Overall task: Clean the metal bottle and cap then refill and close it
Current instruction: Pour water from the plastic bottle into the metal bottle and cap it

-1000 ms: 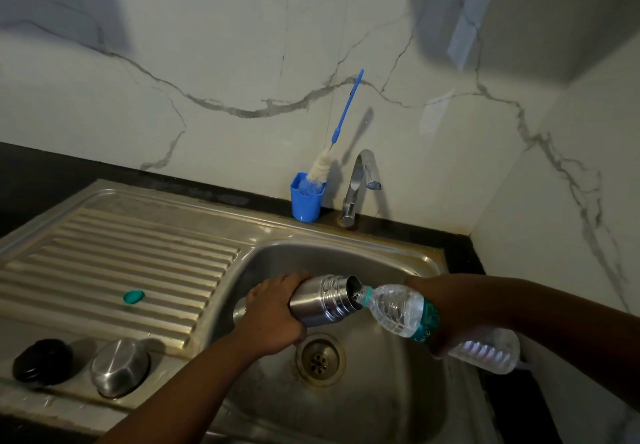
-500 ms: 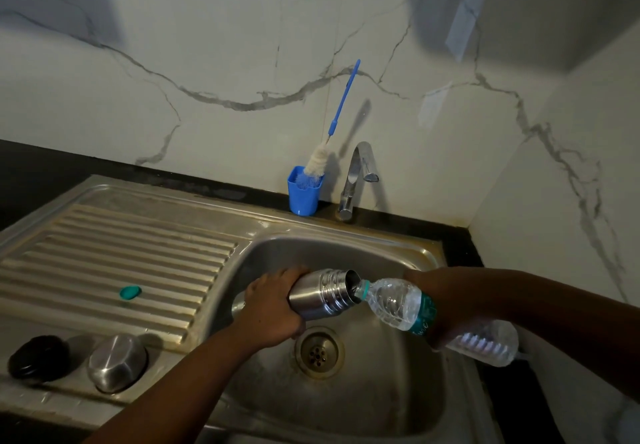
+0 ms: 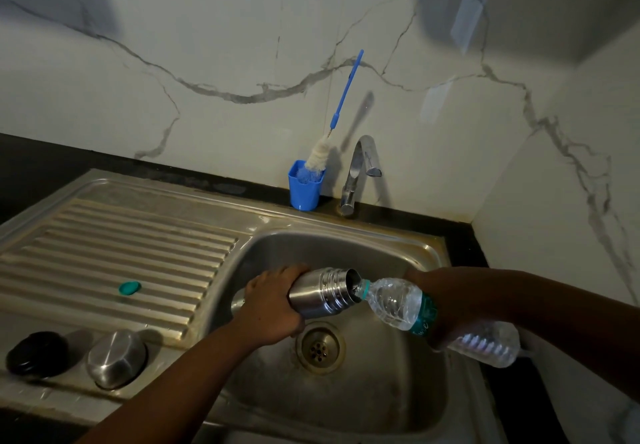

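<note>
Over the sink basin [image 3: 398, 260] my left hand [image 3: 273, 308] grips the metal bottle [image 3: 320, 293], tilted with its open mouth toward the right. My right hand [image 3: 450, 299] is wrapped round a clear plastic bottle [image 3: 398, 301], tipped so its neck meets the metal bottle's mouth. Below them sits the drain [image 3: 320, 346]. On the ribbed draining surface [image 3: 104, 246] to the left lie a small teal cap [image 3: 130, 287], a steel cap [image 3: 116, 358] and a black lid [image 3: 36, 353]. Behind, a blue cup [image 3: 304, 190] holds a bottle brush [image 3: 332, 131] beside the tap [image 3: 358, 169].
</note>
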Demonstrator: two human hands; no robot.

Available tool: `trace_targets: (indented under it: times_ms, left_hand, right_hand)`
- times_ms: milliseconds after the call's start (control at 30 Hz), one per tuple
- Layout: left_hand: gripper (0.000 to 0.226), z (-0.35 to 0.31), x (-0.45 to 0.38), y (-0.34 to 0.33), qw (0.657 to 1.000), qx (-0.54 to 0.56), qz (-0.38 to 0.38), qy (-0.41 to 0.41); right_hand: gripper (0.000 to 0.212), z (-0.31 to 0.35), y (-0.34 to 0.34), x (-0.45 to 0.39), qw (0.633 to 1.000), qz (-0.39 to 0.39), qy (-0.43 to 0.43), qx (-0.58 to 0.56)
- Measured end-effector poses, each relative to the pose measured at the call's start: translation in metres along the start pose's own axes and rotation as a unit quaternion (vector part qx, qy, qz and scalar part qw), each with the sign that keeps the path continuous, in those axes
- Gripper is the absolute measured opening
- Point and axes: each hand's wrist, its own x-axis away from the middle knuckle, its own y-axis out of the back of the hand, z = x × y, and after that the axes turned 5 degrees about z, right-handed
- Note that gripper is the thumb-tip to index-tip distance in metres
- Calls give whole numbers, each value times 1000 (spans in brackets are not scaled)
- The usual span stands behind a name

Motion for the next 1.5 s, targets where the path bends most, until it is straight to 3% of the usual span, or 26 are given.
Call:
trace_targets:
  times_ms: [100, 700, 1200, 1500]
  left_hand:
    - [94, -1, -1, 1, 1000, -2, -1, 1]
    - [97, 3, 2, 3, 1000, -13, -6, 7]
    - [96, 3, 4, 1, 1000, -22, -14, 10]
    - [94, 4, 4, 0, 1000, -23, -7, 12]
  right_hand:
    - [60, 1, 2, 0, 1000, -3, 9, 21]
    - [64, 5, 5, 2, 999, -10, 13, 36]
    - [82, 2, 3, -2, 1000, -26, -5, 13]
    - [70, 7, 8, 3, 999, 9, 6, 47]
